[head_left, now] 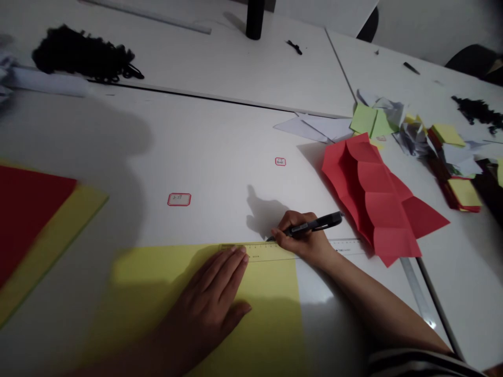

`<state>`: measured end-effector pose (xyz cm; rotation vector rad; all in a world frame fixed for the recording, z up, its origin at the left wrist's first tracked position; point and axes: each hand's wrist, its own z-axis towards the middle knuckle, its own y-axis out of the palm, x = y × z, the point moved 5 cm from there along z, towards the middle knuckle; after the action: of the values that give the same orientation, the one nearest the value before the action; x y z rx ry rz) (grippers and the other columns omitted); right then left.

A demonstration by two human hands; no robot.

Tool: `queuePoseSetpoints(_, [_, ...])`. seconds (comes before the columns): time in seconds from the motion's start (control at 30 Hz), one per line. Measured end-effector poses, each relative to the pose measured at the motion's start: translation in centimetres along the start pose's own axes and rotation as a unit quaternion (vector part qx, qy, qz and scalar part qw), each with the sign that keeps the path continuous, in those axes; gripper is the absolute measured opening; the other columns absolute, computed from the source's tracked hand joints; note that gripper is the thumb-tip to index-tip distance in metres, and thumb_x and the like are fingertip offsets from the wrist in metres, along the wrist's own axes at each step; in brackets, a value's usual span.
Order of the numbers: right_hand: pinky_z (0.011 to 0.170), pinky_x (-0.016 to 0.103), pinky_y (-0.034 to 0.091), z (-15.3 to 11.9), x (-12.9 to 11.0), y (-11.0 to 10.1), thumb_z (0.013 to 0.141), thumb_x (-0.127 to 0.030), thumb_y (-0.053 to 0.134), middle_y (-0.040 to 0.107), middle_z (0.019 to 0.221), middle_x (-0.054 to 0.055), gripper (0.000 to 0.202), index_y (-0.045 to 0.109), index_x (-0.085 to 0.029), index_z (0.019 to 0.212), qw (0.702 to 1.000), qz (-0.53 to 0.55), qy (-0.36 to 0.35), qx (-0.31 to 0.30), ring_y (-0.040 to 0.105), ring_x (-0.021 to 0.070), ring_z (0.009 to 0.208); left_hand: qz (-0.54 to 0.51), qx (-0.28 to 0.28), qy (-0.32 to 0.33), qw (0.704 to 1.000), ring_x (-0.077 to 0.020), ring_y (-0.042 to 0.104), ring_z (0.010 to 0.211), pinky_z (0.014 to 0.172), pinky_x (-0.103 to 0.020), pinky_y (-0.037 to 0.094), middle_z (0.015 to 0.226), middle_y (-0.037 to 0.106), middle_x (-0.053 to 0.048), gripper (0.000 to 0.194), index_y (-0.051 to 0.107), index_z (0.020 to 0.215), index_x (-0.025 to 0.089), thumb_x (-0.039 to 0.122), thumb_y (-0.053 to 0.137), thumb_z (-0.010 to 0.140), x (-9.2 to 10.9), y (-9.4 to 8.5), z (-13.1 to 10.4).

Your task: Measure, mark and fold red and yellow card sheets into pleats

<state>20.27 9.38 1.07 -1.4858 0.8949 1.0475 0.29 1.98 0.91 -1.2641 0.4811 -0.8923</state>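
Note:
A yellow sheet of paper [271, 309] lies flat on the white table. Along its far edge rests a clear ruler [271, 255], which extends past the sheet to the right. My left hand [212, 298] lies on the sheet, fingers stretched out, with the fingertips pressing on the ruler's left part. A black pen [318, 222] is held in my right hand [302, 238], its tip down at the ruler's upper edge near the far edge of the sheet.
Right of my hands stands a folded red paper piece [389, 199]. Beyond it lie paper scraps [416, 136] and sticky notes [463, 192]. Red and yellow sheets [35, 209] are at left. Farther back are a black tangled heap [82, 55] and a black cylinder [255, 20].

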Motion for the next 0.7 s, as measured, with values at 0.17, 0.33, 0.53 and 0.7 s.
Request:
queuePoseSetpoints(0.17, [0.044,0.021,0.032,0.01,0.00,0.06,0.077,-0.028,0.067,0.046,0.051,-0.006,0.027,0.048,-0.020,0.059,1.000,0.000,0.000,-0.011,0.036,0.0065,0.047,-0.006,0.007,-0.010,1.000,-0.0253,0.041,0.134,0.115,-0.038,0.029,0.141,0.049,-0.012,0.058,0.042,0.139,0.008,0.046,0.044,0.095,-0.06,-0.16,0.01])
queuePoseSetpoints(0.33, [0.045,0.022,0.032,0.00,-0.14,0.05,0.077,-0.028,0.067,0.048,0.053,-0.005,0.027,0.048,-0.020,0.059,1.000,-0.006,-0.007,-0.011,0.037,0.0069,0.048,-0.009,0.011,-0.003,1.000,-0.0262,0.039,0.135,0.118,-0.039,0.025,0.141,0.048,-0.014,0.060,0.043,0.138,0.005,0.045,0.047,0.094,0.02,-0.21,0.16])
queuePoseSetpoints(0.53, [0.044,0.022,0.032,0.06,-0.15,-0.01,0.076,-0.028,0.067,0.048,0.052,-0.005,0.027,0.048,-0.020,0.059,1.000,-0.008,-0.006,-0.013,0.037,0.0070,0.048,-0.013,0.010,-0.002,1.000,-0.0268,0.040,0.134,0.116,-0.040,0.028,0.140,0.049,-0.014,0.059,0.044,0.137,0.005,0.045,0.046,0.094,-0.09,-0.12,0.14])
queuePoseSetpoints(0.7, [0.046,0.022,0.034,-0.05,0.07,0.10,0.076,-0.028,0.068,0.051,0.054,-0.005,0.026,0.049,-0.020,0.060,1.000,-0.009,0.005,-0.017,0.040,0.0071,0.049,-0.006,0.006,0.003,1.000,-0.0271,0.040,0.134,0.116,-0.040,0.027,0.141,0.048,-0.015,0.059,0.045,0.137,0.004,0.045,0.046,0.094,-0.04,-0.15,0.11])
